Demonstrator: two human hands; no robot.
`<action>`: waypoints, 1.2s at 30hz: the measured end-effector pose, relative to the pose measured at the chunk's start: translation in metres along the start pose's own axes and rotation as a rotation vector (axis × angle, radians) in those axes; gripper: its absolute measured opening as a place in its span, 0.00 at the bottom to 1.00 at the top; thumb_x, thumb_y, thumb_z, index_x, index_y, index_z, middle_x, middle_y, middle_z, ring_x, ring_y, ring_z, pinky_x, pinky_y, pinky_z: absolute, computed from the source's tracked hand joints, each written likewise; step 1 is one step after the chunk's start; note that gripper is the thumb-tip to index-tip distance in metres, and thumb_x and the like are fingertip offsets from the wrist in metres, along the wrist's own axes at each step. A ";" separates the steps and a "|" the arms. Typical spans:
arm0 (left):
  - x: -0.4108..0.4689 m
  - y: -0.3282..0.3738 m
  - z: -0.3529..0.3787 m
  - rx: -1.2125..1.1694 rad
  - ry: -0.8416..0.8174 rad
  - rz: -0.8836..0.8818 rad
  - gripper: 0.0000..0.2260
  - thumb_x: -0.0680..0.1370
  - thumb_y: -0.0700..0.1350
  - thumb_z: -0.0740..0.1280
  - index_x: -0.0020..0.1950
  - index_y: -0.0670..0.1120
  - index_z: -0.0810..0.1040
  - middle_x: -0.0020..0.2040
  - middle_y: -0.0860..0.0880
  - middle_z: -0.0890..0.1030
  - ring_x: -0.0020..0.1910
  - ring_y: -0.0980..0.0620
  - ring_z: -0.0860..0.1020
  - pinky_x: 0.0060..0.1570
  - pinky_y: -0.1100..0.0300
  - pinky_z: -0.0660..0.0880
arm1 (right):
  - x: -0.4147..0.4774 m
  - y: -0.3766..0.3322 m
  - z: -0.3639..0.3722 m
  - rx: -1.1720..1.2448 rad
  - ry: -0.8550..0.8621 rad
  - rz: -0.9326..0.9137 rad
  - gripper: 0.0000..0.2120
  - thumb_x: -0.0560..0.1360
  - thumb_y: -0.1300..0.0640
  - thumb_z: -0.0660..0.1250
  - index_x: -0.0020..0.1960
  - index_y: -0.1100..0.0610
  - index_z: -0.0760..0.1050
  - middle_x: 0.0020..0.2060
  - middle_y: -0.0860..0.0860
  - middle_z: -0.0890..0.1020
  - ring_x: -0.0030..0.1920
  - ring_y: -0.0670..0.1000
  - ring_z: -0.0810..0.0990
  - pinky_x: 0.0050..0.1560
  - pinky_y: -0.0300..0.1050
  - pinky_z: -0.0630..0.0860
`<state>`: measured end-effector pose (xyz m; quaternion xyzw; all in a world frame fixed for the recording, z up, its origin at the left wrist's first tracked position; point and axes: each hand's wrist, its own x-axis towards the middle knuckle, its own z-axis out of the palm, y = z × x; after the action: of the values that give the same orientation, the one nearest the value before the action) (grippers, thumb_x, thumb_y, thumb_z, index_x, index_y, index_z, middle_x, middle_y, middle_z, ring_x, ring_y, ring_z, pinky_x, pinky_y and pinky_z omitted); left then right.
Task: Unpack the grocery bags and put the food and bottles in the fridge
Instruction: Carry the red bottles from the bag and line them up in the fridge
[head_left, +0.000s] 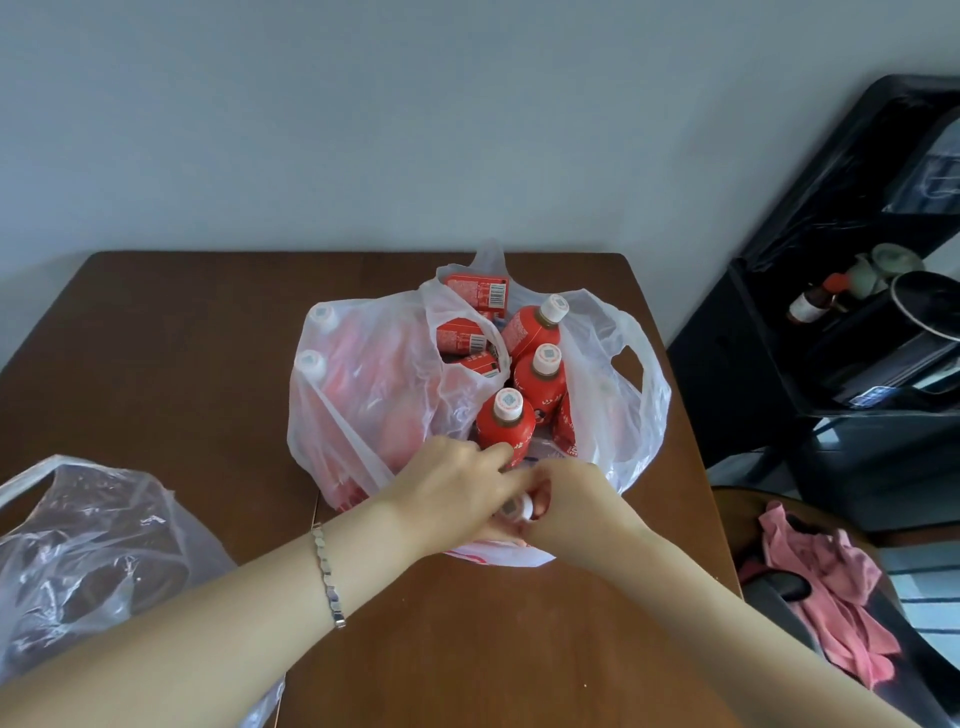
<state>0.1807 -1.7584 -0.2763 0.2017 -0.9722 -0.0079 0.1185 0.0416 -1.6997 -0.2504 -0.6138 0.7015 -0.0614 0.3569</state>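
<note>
Nearest, the left hand (452, 483) is laid in, grip not discernible; a bottle (519, 506) is clasped by the right hand (576, 499). It should be lifted straight, the bag (641, 415) held down.

Barcode and rows of white small print on red carton (478, 293), too small to read. Square printed code on each white cap (548, 358) of the red bottles (540, 387); white lettering on their labels, illegible. Partial white capitals on red pack (566, 428), not decipherable.
</note>
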 end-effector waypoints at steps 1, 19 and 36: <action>0.003 0.003 0.001 0.043 -0.024 0.005 0.16 0.62 0.61 0.73 0.40 0.52 0.76 0.27 0.50 0.72 0.18 0.50 0.71 0.23 0.68 0.61 | -0.001 0.003 0.000 0.014 -0.006 0.023 0.16 0.72 0.57 0.65 0.29 0.52 0.64 0.24 0.47 0.67 0.28 0.47 0.65 0.29 0.36 0.61; 0.012 0.005 0.008 0.168 -0.090 0.001 0.13 0.63 0.56 0.64 0.29 0.47 0.76 0.24 0.51 0.72 0.17 0.50 0.69 0.23 0.66 0.62 | 0.010 0.010 -0.038 0.101 0.459 0.003 0.13 0.78 0.62 0.58 0.58 0.55 0.78 0.53 0.52 0.81 0.47 0.50 0.79 0.47 0.41 0.77; 0.006 -0.008 -0.006 0.113 -0.130 -0.032 0.15 0.62 0.61 0.68 0.29 0.50 0.78 0.28 0.54 0.74 0.21 0.53 0.72 0.23 0.67 0.61 | 0.082 0.028 -0.001 0.100 0.279 0.128 0.13 0.74 0.45 0.64 0.51 0.53 0.69 0.40 0.47 0.78 0.40 0.48 0.78 0.44 0.44 0.78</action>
<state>0.1794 -1.7683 -0.2699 0.2227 -0.9734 0.0321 0.0434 0.0186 -1.7678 -0.2994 -0.5350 0.7779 -0.1580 0.2894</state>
